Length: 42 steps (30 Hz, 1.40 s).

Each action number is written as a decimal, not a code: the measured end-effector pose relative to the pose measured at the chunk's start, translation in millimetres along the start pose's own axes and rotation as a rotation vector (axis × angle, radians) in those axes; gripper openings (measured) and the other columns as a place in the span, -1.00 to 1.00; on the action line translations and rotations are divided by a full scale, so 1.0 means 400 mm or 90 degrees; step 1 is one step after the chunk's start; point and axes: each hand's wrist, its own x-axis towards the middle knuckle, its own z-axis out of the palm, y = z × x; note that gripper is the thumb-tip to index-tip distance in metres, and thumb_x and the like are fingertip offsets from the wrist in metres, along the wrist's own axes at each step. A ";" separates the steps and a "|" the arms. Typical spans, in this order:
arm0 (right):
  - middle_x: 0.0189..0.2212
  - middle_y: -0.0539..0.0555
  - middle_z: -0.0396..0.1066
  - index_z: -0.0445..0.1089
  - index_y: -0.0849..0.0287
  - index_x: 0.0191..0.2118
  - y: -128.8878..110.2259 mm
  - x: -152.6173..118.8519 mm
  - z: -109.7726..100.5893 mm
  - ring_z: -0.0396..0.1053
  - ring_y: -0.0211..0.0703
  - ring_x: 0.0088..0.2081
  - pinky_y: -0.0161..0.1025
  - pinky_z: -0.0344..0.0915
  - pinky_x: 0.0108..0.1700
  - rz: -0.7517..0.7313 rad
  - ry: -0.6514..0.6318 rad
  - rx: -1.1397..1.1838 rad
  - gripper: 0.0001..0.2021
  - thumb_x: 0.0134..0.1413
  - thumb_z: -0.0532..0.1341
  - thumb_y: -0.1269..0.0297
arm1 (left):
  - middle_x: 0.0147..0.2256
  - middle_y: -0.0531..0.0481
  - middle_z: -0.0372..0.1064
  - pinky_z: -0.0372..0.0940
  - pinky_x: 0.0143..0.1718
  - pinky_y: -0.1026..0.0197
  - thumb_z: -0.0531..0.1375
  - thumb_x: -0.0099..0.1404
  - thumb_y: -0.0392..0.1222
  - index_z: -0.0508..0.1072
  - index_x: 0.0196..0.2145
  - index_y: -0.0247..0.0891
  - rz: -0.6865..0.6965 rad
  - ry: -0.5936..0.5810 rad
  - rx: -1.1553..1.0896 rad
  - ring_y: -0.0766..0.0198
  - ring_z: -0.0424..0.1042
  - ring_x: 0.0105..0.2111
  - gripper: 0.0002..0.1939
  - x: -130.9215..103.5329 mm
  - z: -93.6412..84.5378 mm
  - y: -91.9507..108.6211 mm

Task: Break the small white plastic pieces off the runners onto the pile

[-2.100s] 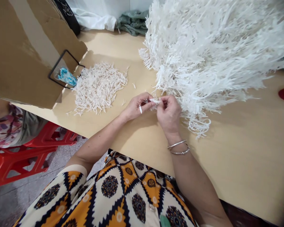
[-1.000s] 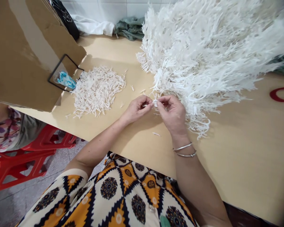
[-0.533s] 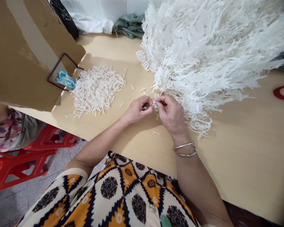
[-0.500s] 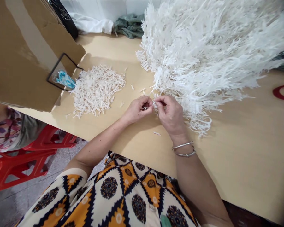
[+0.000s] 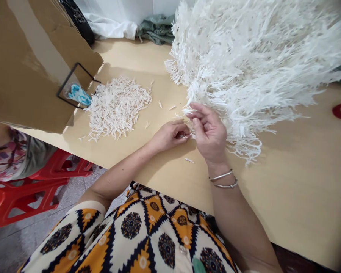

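My left hand [image 5: 172,135] rests low over the table with its fingers curled round small white pieces, whose ends show at the fingertips. Just to its right is my right hand [image 5: 209,132], raised a little, its fingers bent beside the edge of the big pile of white stringy strands [image 5: 244,68]. Whether anything sits between the right thumb and fingers is too small to tell. A smaller heap of short white pieces [image 5: 119,108] lies to the left. One loose white piece [image 5: 189,160] lies in front of my hands.
A cardboard box [image 5: 31,72] stands at the left, beside a black wire frame [image 5: 71,103] with a blue and white packet [image 5: 78,94]. White cloth [image 5: 110,27] and green cloth [image 5: 157,29] lie along the wall. A person sits at far left near red stools [image 5: 25,195].
My hands have come apart. The right hand has moved slightly right and its fingers have loosened; the left has shifted a little right and down.
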 end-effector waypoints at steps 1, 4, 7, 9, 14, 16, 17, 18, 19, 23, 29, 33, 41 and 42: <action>0.17 0.14 0.53 0.37 -0.02 0.31 -0.011 0.000 0.000 0.56 -0.06 0.10 0.02 0.54 0.18 -0.008 -0.020 0.014 -0.62 0.47 0.12 0.22 | -0.32 -0.03 0.42 0.25 -0.26 0.24 0.26 0.38 -0.18 0.49 -0.33 -0.26 -0.011 0.002 -0.017 0.30 0.38 -0.32 -0.87 0.000 -0.002 0.000; 0.17 0.16 0.53 0.46 0.02 0.19 -0.024 0.007 -0.011 0.57 -0.05 0.09 0.04 0.54 0.19 -0.036 0.018 -0.007 -0.69 0.46 0.14 0.20 | -0.36 0.01 0.37 0.24 -0.30 0.25 0.26 0.46 0.03 0.48 -0.28 -0.26 -0.069 0.048 -0.083 0.34 0.32 -0.39 -0.71 0.000 -0.011 0.004; -0.07 0.14 0.61 0.56 0.10 -0.02 -0.017 0.016 -0.029 0.58 -0.07 -0.08 -0.02 0.56 0.05 -0.021 -0.002 -0.058 -0.81 0.37 0.25 0.21 | -0.36 0.04 0.36 0.22 -0.32 0.26 0.25 0.47 0.11 0.44 -0.27 -0.26 -0.105 0.106 -0.121 0.38 0.26 -0.42 -0.65 0.001 -0.020 0.005; -0.19 0.11 0.61 0.58 0.11 -0.11 -0.015 0.019 -0.038 0.56 -0.10 -0.17 -0.07 0.55 -0.04 -0.017 -0.051 -0.085 -0.87 0.31 0.31 0.23 | -0.35 0.04 0.37 0.21 -0.34 0.27 0.24 0.48 0.14 0.43 -0.26 -0.25 -0.115 0.130 -0.134 0.40 0.25 -0.43 -0.63 0.002 -0.021 0.002; -0.24 0.07 0.60 0.56 0.09 -0.16 -0.014 0.016 -0.041 0.54 -0.08 -0.18 -0.06 0.50 -0.05 -0.039 -0.111 -0.118 -0.92 0.30 0.29 0.30 | -0.34 0.03 0.36 0.22 -0.34 0.28 0.28 0.44 0.18 0.44 -0.28 -0.24 -0.085 0.137 -0.097 0.39 0.27 -0.40 -0.61 0.004 -0.016 -0.007; -0.24 0.06 0.61 0.56 0.08 -0.18 -0.010 0.014 -0.040 0.54 -0.07 -0.17 -0.05 0.48 -0.04 -0.030 -0.108 -0.128 -0.90 0.30 0.26 0.34 | -0.33 0.03 0.35 0.23 -0.35 0.29 0.30 0.43 0.17 0.45 -0.27 -0.24 -0.075 0.136 -0.095 0.40 0.27 -0.41 -0.61 0.004 -0.013 -0.009; -0.25 0.06 0.61 0.56 0.08 -0.18 -0.008 0.014 -0.039 0.55 -0.08 -0.18 -0.06 0.48 -0.05 -0.018 -0.101 -0.126 -0.89 0.29 0.26 0.35 | -0.32 0.03 0.36 0.23 -0.35 0.29 0.31 0.42 0.16 0.46 -0.25 -0.25 -0.080 0.136 -0.101 0.41 0.27 -0.42 -0.61 0.003 -0.012 -0.010; -0.26 0.05 0.61 0.56 0.07 -0.19 -0.006 0.013 -0.037 0.55 -0.09 -0.20 -0.07 0.48 -0.06 -0.002 -0.089 -0.116 -0.89 0.28 0.26 0.35 | -0.31 0.02 0.37 0.24 -0.35 0.29 0.32 0.41 0.16 0.47 -0.23 -0.26 -0.090 0.136 -0.108 0.42 0.28 -0.42 -0.61 0.003 -0.010 -0.011; -0.27 0.03 0.61 0.56 0.07 -0.19 -0.006 0.013 -0.036 0.54 -0.11 -0.22 -0.09 0.49 -0.08 0.016 -0.076 -0.099 -0.90 0.28 0.27 0.34 | -0.29 0.01 0.39 0.25 -0.35 0.29 0.33 0.40 0.16 0.49 -0.22 -0.26 -0.101 0.135 -0.116 0.42 0.29 -0.42 -0.62 0.003 -0.008 -0.011; -0.25 0.02 0.63 0.58 0.07 -0.18 -0.012 0.015 -0.030 0.55 -0.14 -0.22 -0.12 0.52 -0.08 0.042 -0.057 -0.039 -0.92 0.29 0.31 0.28 | -0.27 -0.01 0.42 0.28 -0.34 0.30 0.33 0.40 0.17 0.50 -0.23 -0.26 -0.120 0.134 -0.142 0.40 0.35 -0.38 -0.61 0.002 -0.009 -0.006; -0.23 0.07 0.60 0.53 0.07 -0.19 -0.024 0.015 -0.031 0.54 -0.08 -0.17 -0.07 0.49 -0.04 -0.079 -0.098 -0.141 -0.92 0.32 0.27 0.35 | -0.24 -0.03 0.46 0.25 -0.31 0.28 0.31 0.39 0.13 0.39 -0.28 -0.23 -0.072 0.151 -0.152 0.37 0.32 -0.34 -0.63 0.004 -0.020 0.007; -0.27 0.09 0.56 0.47 0.07 -0.21 -0.016 0.014 -0.030 0.51 -0.05 -0.19 -0.06 0.46 -0.05 -0.111 -0.053 -0.214 -0.89 0.36 0.20 0.34 | -0.37 0.11 0.35 0.15 -0.41 0.32 0.33 0.35 0.05 0.36 -0.28 -0.22 -0.154 0.130 -0.200 0.46 0.19 -0.48 -0.68 0.000 -0.016 0.010; -0.30 0.06 0.52 0.43 0.06 -0.25 0.006 0.005 -0.014 0.47 -0.07 -0.22 -0.09 0.41 -0.09 -0.085 -0.005 -0.239 -0.89 0.36 0.20 0.31 | -0.39 0.08 0.44 0.18 -0.39 0.30 0.34 0.36 0.25 0.48 -0.24 -0.23 -0.187 0.081 -0.190 0.43 0.23 -0.48 -0.55 0.003 -0.019 0.008; -0.32 0.06 0.51 0.41 0.06 -0.27 0.007 0.003 -0.008 0.46 -0.07 -0.23 -0.09 0.40 -0.10 -0.081 0.006 -0.241 -0.89 0.35 0.20 0.31 | -0.38 0.07 0.46 0.19 -0.38 0.30 0.33 0.36 0.27 0.49 -0.24 -0.23 -0.182 0.073 -0.188 0.43 0.25 -0.47 -0.54 0.004 -0.022 0.007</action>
